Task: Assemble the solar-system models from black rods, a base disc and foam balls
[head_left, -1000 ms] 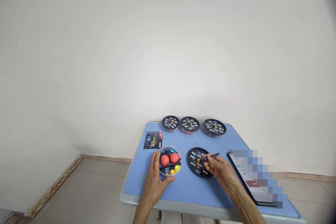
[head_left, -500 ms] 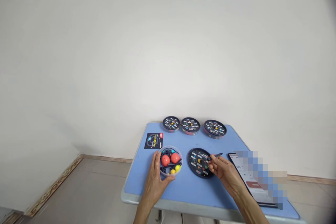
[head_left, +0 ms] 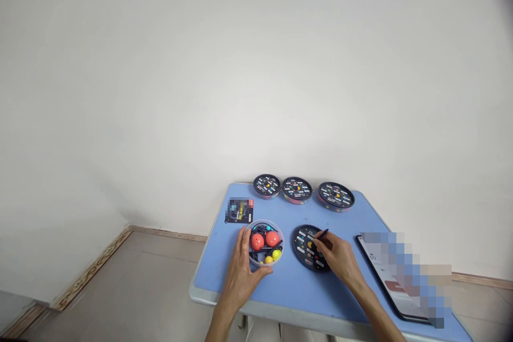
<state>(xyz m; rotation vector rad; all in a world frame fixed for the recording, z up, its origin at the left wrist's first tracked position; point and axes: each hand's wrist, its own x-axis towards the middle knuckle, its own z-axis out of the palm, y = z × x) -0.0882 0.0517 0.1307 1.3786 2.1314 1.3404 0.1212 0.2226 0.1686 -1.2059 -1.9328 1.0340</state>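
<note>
My left hand point(head_left: 241, 271) curls round the near left side of a clear round tub point(head_left: 265, 247) that holds two orange-red balls, a yellow ball, small beads and black rods. My right hand point(head_left: 335, 258) pinches a thin dark rod point(head_left: 323, 234) and rests over the right part of a round black lid point(head_left: 306, 246) printed with coloured dots, which lies flat on the blue table point(head_left: 288, 283) to the right of the tub.
Three closed round tubs with black printed lids point(head_left: 267, 185) point(head_left: 296, 189) point(head_left: 335, 195) line the table's far edge by the white wall. A small dark booklet point(head_left: 239, 210) lies behind the open tub. A phone point(head_left: 390, 283) lies at the right.
My right hand has drawn the dark rod in from the lid's right edge to over the lid. The left hand keeps its hold on the tub. The view has shifted slightly.
</note>
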